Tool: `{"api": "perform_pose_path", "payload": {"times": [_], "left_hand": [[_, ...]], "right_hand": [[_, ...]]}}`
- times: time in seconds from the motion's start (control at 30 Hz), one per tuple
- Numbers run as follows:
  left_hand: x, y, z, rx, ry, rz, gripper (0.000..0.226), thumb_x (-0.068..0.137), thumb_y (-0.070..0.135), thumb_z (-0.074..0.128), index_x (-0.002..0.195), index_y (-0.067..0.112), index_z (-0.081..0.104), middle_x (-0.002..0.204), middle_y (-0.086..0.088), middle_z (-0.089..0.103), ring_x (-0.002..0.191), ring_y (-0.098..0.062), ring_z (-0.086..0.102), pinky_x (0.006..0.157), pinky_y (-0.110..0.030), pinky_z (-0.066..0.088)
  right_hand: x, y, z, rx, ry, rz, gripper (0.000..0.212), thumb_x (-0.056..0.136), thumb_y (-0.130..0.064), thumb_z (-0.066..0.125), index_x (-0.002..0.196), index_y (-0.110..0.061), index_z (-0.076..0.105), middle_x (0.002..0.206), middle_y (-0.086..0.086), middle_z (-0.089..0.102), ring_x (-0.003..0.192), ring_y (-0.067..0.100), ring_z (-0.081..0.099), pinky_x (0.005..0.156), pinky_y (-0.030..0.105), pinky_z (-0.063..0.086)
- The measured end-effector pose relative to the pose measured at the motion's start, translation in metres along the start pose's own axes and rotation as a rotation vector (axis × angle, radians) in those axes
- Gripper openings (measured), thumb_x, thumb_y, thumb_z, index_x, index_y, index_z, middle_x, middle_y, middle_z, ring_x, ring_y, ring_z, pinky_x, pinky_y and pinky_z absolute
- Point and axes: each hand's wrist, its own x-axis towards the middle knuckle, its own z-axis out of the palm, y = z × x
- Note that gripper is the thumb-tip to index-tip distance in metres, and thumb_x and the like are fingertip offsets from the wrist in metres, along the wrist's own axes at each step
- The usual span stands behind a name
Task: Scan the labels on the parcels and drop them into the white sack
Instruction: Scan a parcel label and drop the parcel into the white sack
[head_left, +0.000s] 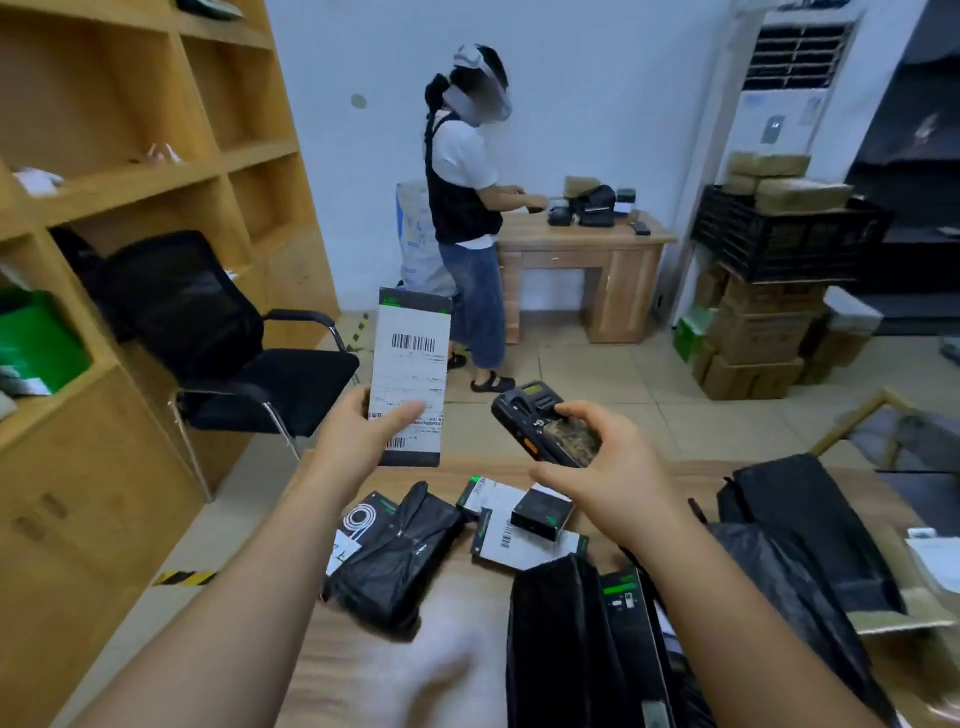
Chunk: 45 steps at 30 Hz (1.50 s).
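My left hand (358, 441) holds a flat boxed parcel (413, 358) upright by its lower end, its white barcode label facing me. My right hand (608, 462) grips a black handheld scanner (540, 415) just right of the parcel, its head tilted toward the label. Below my hands, several more parcels lie on the wooden table (363, 660): a black plastic-wrapped one (400, 556), labelled flat boxes (519, 540) and a small black box (540, 514). A white sack (418, 239) stands at the far wall behind a person; whether it is the task's sack I cannot tell.
Wooden shelving (130, 171) lines the left wall, a black office chair (218, 338) before it. A person (467, 208) stands at a far desk (582, 260). Cardboard boxes (753, 338) and a black crate (784, 239) are stacked at right. Black bags (810, 535) cover the table's right side.
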Motion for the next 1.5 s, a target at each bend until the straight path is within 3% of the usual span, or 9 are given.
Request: {"api": "perform_pose_path", "payload": {"times": [0.1,0.27,0.5,0.7,0.97,1.07,1.27,1.5], "left_hand": [[0.002,0.004,-0.012,-0.018,-0.151,0.004,0.027,0.085,0.022,0.076,0.109,0.022,0.064,0.1,0.004,0.075,0.087,-0.013,0.073,0.073,-0.029,0.055],[-0.008,-0.004,0.016,-0.078,-0.453,-0.056,0.031,0.087,0.021,0.073,0.116,0.022,0.062,0.104,0.001,0.076,0.093,-0.021,0.073,0.088,-0.046,0.056],[-0.076,-0.009,0.137,-0.229,-0.81,-0.189,0.021,0.09,0.02,0.07,0.109,0.023,0.064,0.1,-0.001,0.076,0.083,-0.018,0.075,0.063,-0.03,0.057],[-0.166,0.016,0.239,-0.176,-1.094,-0.137,0.029,0.084,0.026,0.076,0.112,0.024,0.068,0.104,0.006,0.076,0.096,-0.019,0.072,0.094,-0.046,0.053],[-0.334,0.051,0.368,-0.1,-1.483,-0.039,0.032,0.089,0.023,0.071,0.121,0.023,0.066,0.11,0.005,0.074,0.101,-0.017,0.071,0.092,-0.04,0.054],[-0.405,0.058,0.414,-0.045,-1.571,0.001,0.034,0.085,0.03,0.075,0.118,0.024,0.068,0.109,0.005,0.075,0.101,-0.017,0.071,0.095,-0.044,0.053],[-0.535,0.075,0.496,-0.015,-1.658,-0.012,0.028,0.086,0.026,0.075,0.112,0.021,0.067,0.105,0.004,0.076,0.096,-0.015,0.072,0.088,-0.037,0.054],[-0.613,0.101,0.577,0.005,-1.735,0.002,0.033,0.087,0.025,0.074,0.118,0.018,0.066,0.108,0.005,0.075,0.099,-0.015,0.071,0.097,-0.042,0.052]], "right_hand": [[-0.012,-0.005,0.008,-0.039,0.095,0.011,0.064,0.067,-0.038,0.084,0.126,-0.039,0.058,0.11,-0.015,0.057,0.1,0.009,0.058,0.085,0.03,0.049],[-0.059,0.01,0.001,-0.118,0.243,0.103,0.062,0.072,-0.036,0.083,0.128,-0.039,0.057,0.108,-0.022,0.05,0.101,0.005,0.053,0.086,0.029,0.048],[-0.16,0.053,-0.063,-0.235,0.484,0.365,0.061,0.075,-0.043,0.082,0.13,-0.04,0.054,0.121,-0.019,0.056,0.112,0.007,0.056,0.095,0.033,0.05],[-0.269,0.082,-0.136,-0.28,0.774,0.579,0.065,0.071,-0.043,0.085,0.13,-0.038,0.057,0.115,-0.019,0.054,0.104,0.006,0.053,0.09,0.028,0.047],[-0.428,0.133,-0.221,-0.262,1.079,0.78,0.061,0.071,-0.036,0.085,0.127,-0.037,0.059,0.115,-0.015,0.057,0.106,0.008,0.055,0.085,0.024,0.042],[-0.491,0.156,-0.256,-0.26,1.166,0.858,0.062,0.071,-0.037,0.085,0.128,-0.037,0.059,0.115,-0.014,0.057,0.105,0.01,0.056,0.088,0.028,0.045],[-0.597,0.203,-0.326,-0.297,1.283,0.949,0.064,0.07,-0.04,0.085,0.129,-0.036,0.059,0.114,-0.013,0.058,0.103,0.012,0.058,0.086,0.029,0.046],[-0.648,0.248,-0.401,-0.306,1.329,0.952,0.062,0.07,-0.039,0.084,0.127,-0.036,0.059,0.116,-0.015,0.059,0.102,0.008,0.057,0.086,0.031,0.048]]}}
